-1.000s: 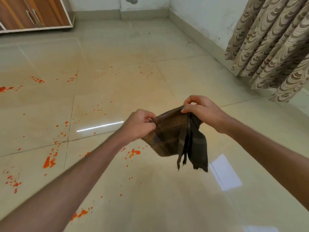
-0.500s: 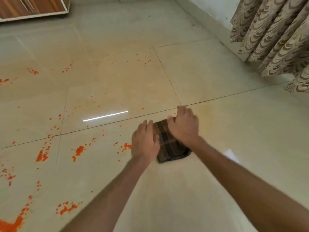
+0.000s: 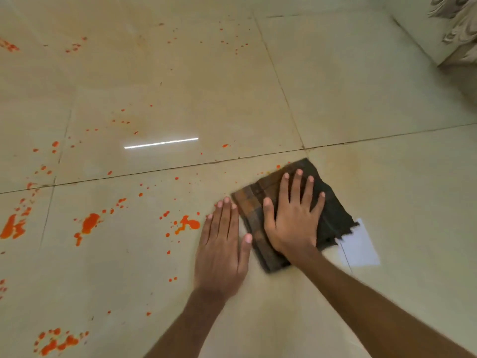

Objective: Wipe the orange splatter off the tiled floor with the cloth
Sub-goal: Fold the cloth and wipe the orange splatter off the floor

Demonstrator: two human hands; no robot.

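Observation:
A dark brown checked cloth (image 3: 333,215) lies folded on the beige tiled floor (image 3: 374,99). My right hand (image 3: 291,220) presses flat on it with fingers spread. Just left of the cloth, my left hand (image 3: 222,246) rests flat on bare tile, its thumb at the cloth's edge. Orange splatter covers the floor to the left: one blob (image 3: 189,223) sits right by my left fingertips, a bigger one (image 3: 89,223) lies farther left, and more patches show at the left edge (image 3: 11,227) and bottom left (image 3: 56,342). Small drops (image 3: 278,166) dot the tile at the cloth's far corner.
A patterned curtain (image 3: 459,34) hangs at the top right above the wall's skirting (image 3: 423,40). A bright patch of reflected light (image 3: 358,244) lies on the tile right of the cloth. A thin light streak (image 3: 161,143) reflects farther out.
The cloth went from held up in both hands to flat on the floor. My left hand has slid off it onto the tile. The view has tilted down and closer.

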